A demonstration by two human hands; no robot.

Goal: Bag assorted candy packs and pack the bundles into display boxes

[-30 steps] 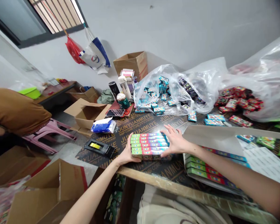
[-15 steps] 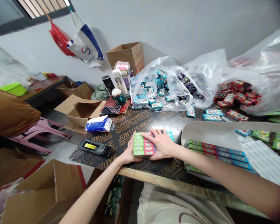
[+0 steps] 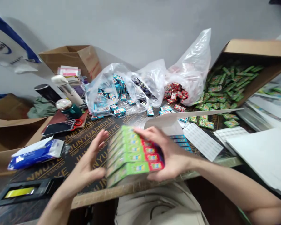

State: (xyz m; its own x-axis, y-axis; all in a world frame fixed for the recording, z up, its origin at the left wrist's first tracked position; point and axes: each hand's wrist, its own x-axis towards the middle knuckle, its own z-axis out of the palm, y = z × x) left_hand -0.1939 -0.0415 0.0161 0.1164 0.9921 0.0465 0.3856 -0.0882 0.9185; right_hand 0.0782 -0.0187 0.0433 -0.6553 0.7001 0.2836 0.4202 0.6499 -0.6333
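Note:
My right hand is wrapped round a stack of small printed boxes, green at the left and red towards my palm. The stack is tilted and held just above the front edge of the plywood-topped table. To its left, my left hand is open, thumb and fingers apart, with a narrow gap to the stack. Behind my right hand stands a white tray with blue-ended rows of boxes in it. My right hand hides part of the stack and the tray.
Plastic bags of blue, dark and red boxes line the wall. A carton of green boxes stands right, beyond label sheets. Left are a tape dispenser, tissue pack, phone and scissors.
My left hand has come off the stack, while my right hand keeps hold and has tilted it up nearer to me. The view has swung right, showing the green-box carton.

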